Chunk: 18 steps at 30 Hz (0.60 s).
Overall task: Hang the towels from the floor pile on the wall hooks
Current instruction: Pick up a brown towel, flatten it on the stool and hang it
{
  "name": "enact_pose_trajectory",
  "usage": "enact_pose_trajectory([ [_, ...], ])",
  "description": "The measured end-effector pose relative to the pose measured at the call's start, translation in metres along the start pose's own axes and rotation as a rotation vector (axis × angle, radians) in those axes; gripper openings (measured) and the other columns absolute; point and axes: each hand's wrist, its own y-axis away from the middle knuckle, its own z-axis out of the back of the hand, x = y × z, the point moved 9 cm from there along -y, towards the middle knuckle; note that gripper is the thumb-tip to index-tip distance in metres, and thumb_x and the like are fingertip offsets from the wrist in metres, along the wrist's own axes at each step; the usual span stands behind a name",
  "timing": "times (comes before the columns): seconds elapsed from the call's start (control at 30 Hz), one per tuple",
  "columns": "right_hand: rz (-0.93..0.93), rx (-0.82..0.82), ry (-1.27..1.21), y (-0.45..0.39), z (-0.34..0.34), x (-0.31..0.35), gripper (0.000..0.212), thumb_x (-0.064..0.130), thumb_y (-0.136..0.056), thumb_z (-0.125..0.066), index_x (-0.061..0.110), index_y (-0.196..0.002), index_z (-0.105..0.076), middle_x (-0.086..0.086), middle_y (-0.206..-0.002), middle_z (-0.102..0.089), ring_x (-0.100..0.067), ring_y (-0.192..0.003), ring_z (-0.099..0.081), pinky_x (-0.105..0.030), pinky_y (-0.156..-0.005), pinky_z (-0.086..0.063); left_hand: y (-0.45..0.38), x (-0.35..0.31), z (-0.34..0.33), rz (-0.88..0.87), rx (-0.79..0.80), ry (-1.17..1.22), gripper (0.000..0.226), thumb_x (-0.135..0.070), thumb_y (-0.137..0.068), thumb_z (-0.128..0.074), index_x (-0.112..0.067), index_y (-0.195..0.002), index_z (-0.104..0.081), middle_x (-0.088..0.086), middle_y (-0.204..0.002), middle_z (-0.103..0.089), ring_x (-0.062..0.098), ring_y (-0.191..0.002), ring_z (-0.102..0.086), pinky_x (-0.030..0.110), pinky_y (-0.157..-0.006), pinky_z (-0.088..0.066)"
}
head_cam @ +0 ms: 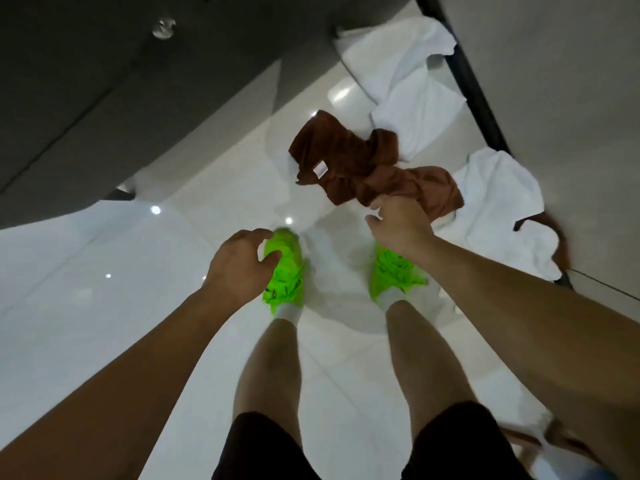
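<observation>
- Fingers of the right hand are bunched into the brown towel, which is on or just above the glossy floor.
- Left hand hangs empty, fingers loosely curled.
- Brown towel looks soft, light and floppy; gripping an edge or corner should suit a hook better.
- White towels lie crumpled beyond, by the wall.

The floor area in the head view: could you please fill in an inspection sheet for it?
Surface: glossy white tiled floor, with light reflections.
Job's things: brown towel, bunched, gripped at one end; white towels crumpled along the wall base; another white towel to the right. No wall hooks in view.
Clutter: nothing seen.
Grippers: right hand closed on the brown towel; left hand empty, fingers loosely curled, above a green shoe.
Cables: nothing seen.
Surroundings: dark grey wall panel on the left; light wall with dark edge strip on the right.
</observation>
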Motion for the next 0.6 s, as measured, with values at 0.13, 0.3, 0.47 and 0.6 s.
enact_pose_trajectory([
  [0.13,0.139,-0.078,0.116,-0.076,-0.014,-0.007,0.018,0.025,-0.087,-0.064,0.012,-0.097,-0.071,-0.013,-0.096,-0.072,-0.035,-0.096,-0.066,-0.036,-0.082,-0.050,-0.043,0.002,-0.046,0.044,0.013,0.041,0.040,-0.029,-0.092,-0.067,-0.021,-0.131,-0.062,0.010,-0.125,-0.062,0.029,-0.110,-0.062,0.035,-0.095,-0.049],
  [0.3,0.250,-0.150,0.331,-0.154,-0.022,-0.002,0.024,0.021,-0.090,-0.061,0.006,-0.108,-0.065,-0.020,-0.108,-0.061,-0.041,-0.099,-0.060,-0.043,-0.080,-0.050,-0.096,-0.009,-0.080,0.053,0.008,0.075,0.042,-0.031,-0.092,-0.066,-0.022,-0.133,-0.061,0.007,-0.125,-0.062,0.028,-0.112,-0.060,0.032,-0.098,-0.045],
  [0.47,0.312,-0.098,0.575,-0.204,-0.042,-0.001,0.024,0.019,-0.091,-0.060,0.007,-0.112,-0.059,-0.017,-0.114,-0.056,-0.038,-0.097,-0.061,-0.043,-0.078,-0.051,-0.127,-0.018,-0.099,0.034,-0.002,0.079,0.041,-0.034,-0.095,-0.063,-0.023,-0.135,-0.060,0.007,-0.131,-0.061,0.023,-0.117,-0.058,0.025,-0.098,-0.039],
  [0.6,0.210,-0.091,0.462,-0.211,-0.040,-0.014,0.019,0.015,-0.091,-0.056,0.008,-0.107,-0.063,-0.013,-0.109,-0.061,-0.035,-0.098,-0.061,-0.039,-0.080,-0.048,-0.129,-0.023,-0.103,0.024,0.025,0.066,0.042,-0.034,-0.096,-0.062,-0.022,-0.136,-0.059,0.007,-0.133,-0.060,0.023,-0.116,-0.059,0.025,-0.098,-0.039],
])
